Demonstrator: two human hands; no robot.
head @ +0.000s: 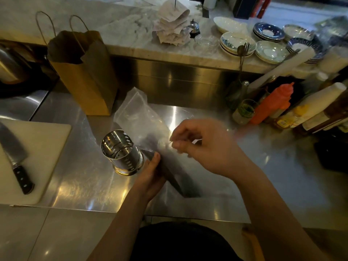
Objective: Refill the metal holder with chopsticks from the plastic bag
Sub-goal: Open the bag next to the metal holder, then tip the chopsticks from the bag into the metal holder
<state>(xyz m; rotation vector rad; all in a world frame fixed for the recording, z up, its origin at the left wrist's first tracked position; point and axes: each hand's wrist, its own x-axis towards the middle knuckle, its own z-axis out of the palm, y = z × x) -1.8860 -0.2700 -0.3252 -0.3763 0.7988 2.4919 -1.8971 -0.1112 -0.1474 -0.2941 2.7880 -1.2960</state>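
A perforated metal holder point(122, 153) stands upright and empty on the steel counter, just left of my hands. A clear plastic bag point(137, 113) lies across the counter, its far end loose and crumpled. Inside its near end is a dark bundle of chopsticks point(177, 179). My left hand point(150, 174) grips the bag around the bundle from the left side. My right hand point(203, 146) is blurred, its thumb and fingers pinched on the plastic above the bundle.
A brown paper bag point(84, 72) stands behind the holder. A white cutting board point(43, 147) with a knife point(17, 159) lies at the left. Sauce bottles point(273, 104) crowd the right side. Stacked bowls point(237, 44) and receipts point(173, 21) sit on the raised marble ledge.
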